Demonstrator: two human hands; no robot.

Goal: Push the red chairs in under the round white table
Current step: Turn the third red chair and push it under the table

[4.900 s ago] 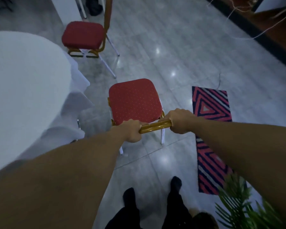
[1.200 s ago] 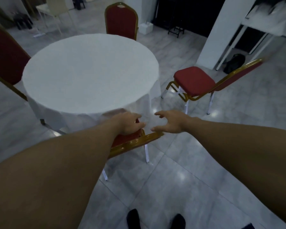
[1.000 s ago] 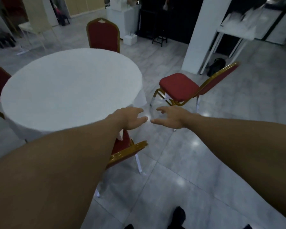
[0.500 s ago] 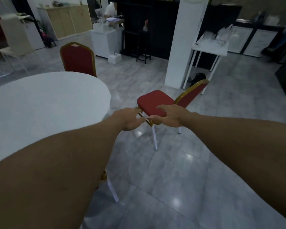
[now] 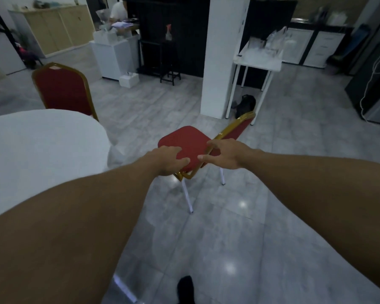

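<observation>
Since the tucked chair we turned; both hands [image 5: 169, 160] empty, fingers spread, reaching mid-frame red chair [image 5: 188, 142]. Rigid frame; grip backrest.

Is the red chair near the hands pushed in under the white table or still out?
Out. The chair stands on open floor, its whole seat showing, apart from the table.
</observation>
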